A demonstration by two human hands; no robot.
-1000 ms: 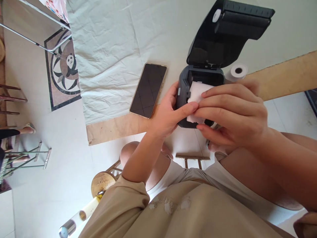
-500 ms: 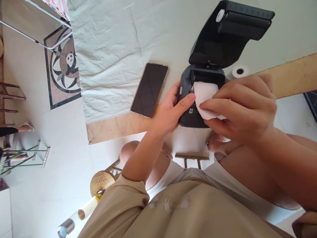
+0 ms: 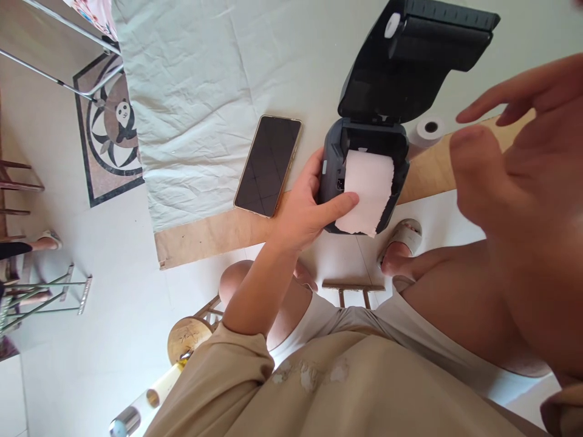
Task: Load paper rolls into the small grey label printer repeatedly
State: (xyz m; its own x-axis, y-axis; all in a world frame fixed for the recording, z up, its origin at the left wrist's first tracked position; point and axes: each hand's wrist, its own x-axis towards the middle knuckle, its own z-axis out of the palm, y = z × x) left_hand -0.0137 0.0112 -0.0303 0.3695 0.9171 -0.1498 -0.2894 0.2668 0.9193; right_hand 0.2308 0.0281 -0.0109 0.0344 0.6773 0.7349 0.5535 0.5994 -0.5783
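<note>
My left hand (image 3: 305, 212) grips the near left side of a dark grey label printer (image 3: 324, 182), its thumb pressing on a strip of white paper (image 3: 370, 188). That paper has a ragged end and lies from the paper bay out over the printer's front. The printer's black lid (image 3: 387, 79) stands raised, with a roller and a white knob inside it. To the right, my right hand (image 3: 519, 145) is in the air, slightly blurred, fingers apart and nothing in them. Between that hand and the printer stands a white paper roll (image 3: 427, 130) with a dark core.
A smartphone (image 3: 268, 165) lies on the table left of the printer. Pale green cloth (image 3: 191, 109) covers the table up to its bare wooden edge (image 3: 204, 238). A round wooden stool (image 3: 187, 340) and a folding metal-framed seat (image 3: 50, 294) are on the floor at left.
My right hand has let go of the paper strip and moved off to the right. The strip now lies flat over the printer's front. My left hand keeps its hold.
</note>
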